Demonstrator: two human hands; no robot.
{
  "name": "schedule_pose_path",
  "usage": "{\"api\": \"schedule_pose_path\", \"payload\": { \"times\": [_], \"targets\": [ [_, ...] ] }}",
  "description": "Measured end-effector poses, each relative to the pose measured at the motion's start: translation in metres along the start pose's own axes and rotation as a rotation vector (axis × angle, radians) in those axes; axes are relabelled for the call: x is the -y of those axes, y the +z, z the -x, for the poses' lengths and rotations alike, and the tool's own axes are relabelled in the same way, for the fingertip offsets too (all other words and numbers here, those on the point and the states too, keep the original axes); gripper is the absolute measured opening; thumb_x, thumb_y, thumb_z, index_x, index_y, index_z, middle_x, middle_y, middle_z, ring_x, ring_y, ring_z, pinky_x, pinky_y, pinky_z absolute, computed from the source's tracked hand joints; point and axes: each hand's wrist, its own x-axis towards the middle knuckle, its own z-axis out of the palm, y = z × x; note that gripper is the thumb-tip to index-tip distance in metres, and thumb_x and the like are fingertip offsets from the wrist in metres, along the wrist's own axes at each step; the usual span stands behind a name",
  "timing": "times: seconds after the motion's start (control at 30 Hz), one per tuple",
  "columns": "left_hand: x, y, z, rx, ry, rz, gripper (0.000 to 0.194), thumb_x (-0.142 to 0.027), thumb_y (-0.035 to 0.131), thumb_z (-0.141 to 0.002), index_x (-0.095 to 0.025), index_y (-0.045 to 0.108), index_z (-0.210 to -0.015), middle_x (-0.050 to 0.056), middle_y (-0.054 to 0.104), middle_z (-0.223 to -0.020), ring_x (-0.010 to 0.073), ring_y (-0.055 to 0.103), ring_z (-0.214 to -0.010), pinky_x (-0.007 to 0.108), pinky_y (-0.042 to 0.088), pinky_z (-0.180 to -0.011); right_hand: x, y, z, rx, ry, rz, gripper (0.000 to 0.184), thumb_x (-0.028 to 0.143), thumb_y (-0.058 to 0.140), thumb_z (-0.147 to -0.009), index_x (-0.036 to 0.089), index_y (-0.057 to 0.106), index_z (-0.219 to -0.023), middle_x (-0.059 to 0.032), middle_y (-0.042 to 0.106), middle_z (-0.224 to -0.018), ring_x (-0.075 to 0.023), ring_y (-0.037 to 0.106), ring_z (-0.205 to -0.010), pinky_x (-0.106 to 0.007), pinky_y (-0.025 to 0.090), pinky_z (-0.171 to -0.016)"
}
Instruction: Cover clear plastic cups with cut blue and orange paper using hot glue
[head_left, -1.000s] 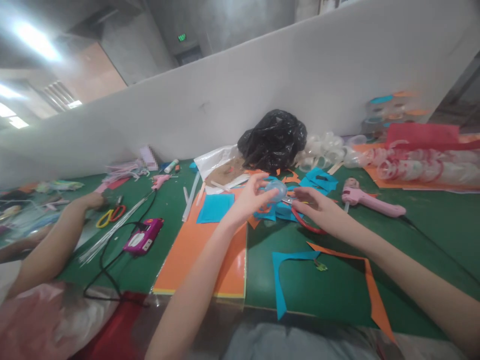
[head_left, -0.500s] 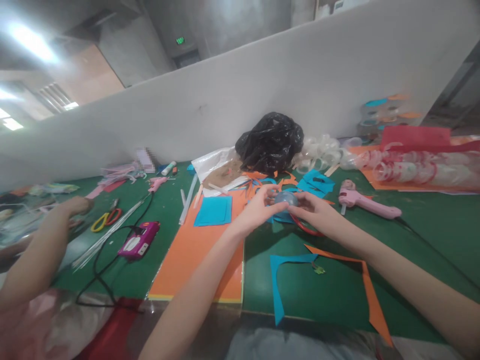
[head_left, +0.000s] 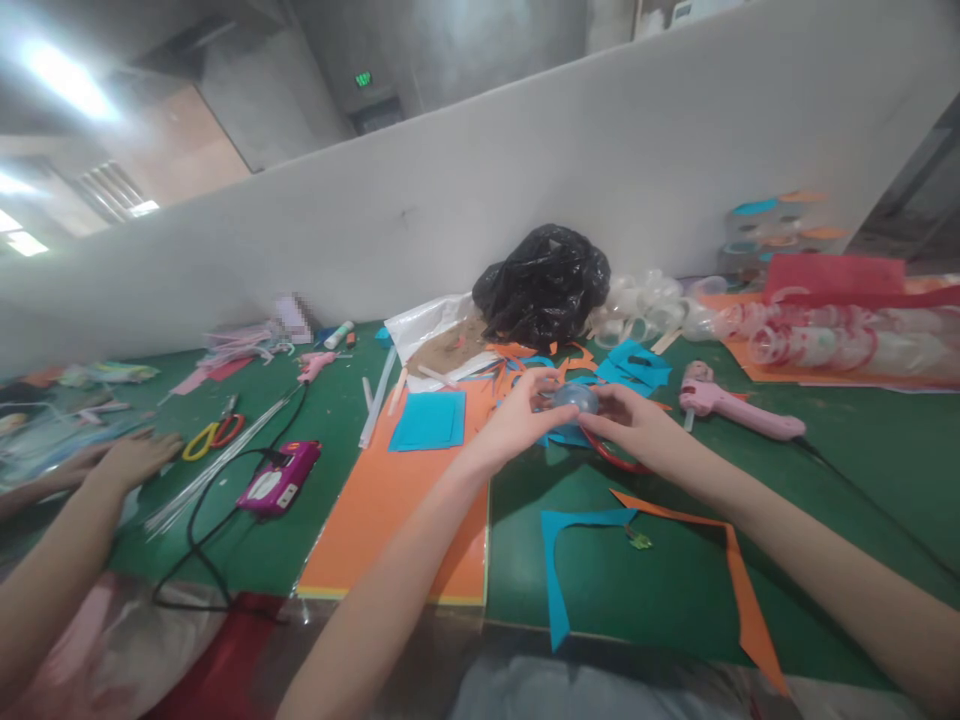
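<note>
Far out at nine o'clock from the clear rounded piece [head_left: 576,398] I'm holding, a co-worker's hand [head_left: 139,458] shows over the green desk [head_left: 517,570], just beside some scissors [head_left: 214,437]. Nearer me, slightly under nine, lies a purple box [head_left: 276,488]. Orange sheets [head_left: 409,530] spread toward eight, with blue squares [head_left: 427,420] on them at nine. My left hand [head_left: 516,415] reaches in between seven and eight, its fingers bent round the clear piece. A black bag [head_left: 547,285] sits between eleven and twelve; a blue offcut [head_left: 554,580] lies at six. My right hand [head_left: 639,418] comes from four, fingers closed on the piece's other side. Beneath it curves a red handle [head_left: 621,460]; my hand covers the rest, so I can't tell whether I grip that too. An orange offcut [head_left: 745,590] lies past four, a pink glue gun [head_left: 750,412] at three.
</note>
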Motion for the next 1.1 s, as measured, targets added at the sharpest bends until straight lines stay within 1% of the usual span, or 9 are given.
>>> {"api": "schedule_pose_path", "payload": {
  "times": [0.13,0.3,0.47,0.7,0.93,1.1],
  "targets": [
    [0.001,0.000,0.000,-0.006,0.004,-0.011,0.052,-0.029,0.079,-0.082,-0.021,0.053,-0.126,0.015,0.057,-0.140,0.0281,0.056,-0.130,0.048,0.043,-0.111,-0.001,0.000,0.000,-0.007,-0.014,0.018,0.040,0.054,0.076,-0.069,0.027,0.064,-0.095,-0.0047,0.078,-0.101,-0.0253,0.074,-0.093,-0.044,0.059,-0.091],
    [0.001,0.000,0.000,-0.006,-0.006,0.018,0.054,-0.028,0.079,-0.081,-0.021,0.051,-0.127,0.015,0.058,-0.135,0.0263,0.060,-0.122,0.047,0.045,-0.108,-0.001,-0.003,0.001,-0.029,-0.019,0.066,0.035,0.052,0.075,-0.073,0.027,0.065,-0.095,-0.0035,0.078,-0.099,-0.0255,0.074,-0.091,-0.045,0.058,-0.089],
    [0.000,0.001,0.000,-0.015,-0.009,-0.003,0.054,-0.029,0.079,-0.082,-0.022,0.052,-0.127,0.014,0.058,-0.135,0.0255,0.060,-0.119,0.046,0.046,-0.106,0.000,-0.003,0.002,-0.053,-0.025,0.069,0.034,0.051,0.077,-0.071,0.027,0.066,-0.093,-0.0029,0.079,-0.096,-0.0251,0.075,-0.088,-0.043,0.060,-0.085],
    [-0.002,0.002,0.002,-0.025,-0.019,-0.025,0.053,-0.026,0.078,-0.083,-0.020,0.051,-0.128,0.014,0.058,-0.135,0.0247,0.060,-0.118,0.044,0.047,-0.105,0.002,-0.002,0.003,-0.059,0.008,0.090,0.034,0.050,0.076,-0.072,0.026,0.066,-0.094,-0.0043,0.079,-0.097,-0.0258,0.075,-0.089,-0.044,0.061,-0.086],
    [-0.003,0.002,0.003,-0.036,-0.012,-0.070,0.052,-0.029,0.077,-0.084,-0.023,0.052,-0.129,0.013,0.058,-0.136,0.0248,0.061,-0.114,0.045,0.049,-0.101,0.007,-0.002,0.005,-0.074,-0.010,0.105,0.034,0.052,0.077,-0.072,0.026,0.066,-0.091,-0.0044,0.079,-0.092,-0.0264,0.076,-0.084,-0.044,0.062,-0.080],
    [-0.004,0.002,0.003,-0.039,0.011,-0.091,0.050,-0.029,0.077,-0.085,-0.022,0.052,-0.128,0.013,0.058,-0.134,0.0242,0.061,-0.116,0.044,0.047,-0.105,0.010,-0.002,0.006,-0.073,-0.021,0.098,0.034,0.053,0.077,-0.071,0.027,0.068,-0.091,-0.0044,0.080,-0.095,-0.0259,0.075,-0.083,-0.042,0.062,-0.080]
  ]
}}
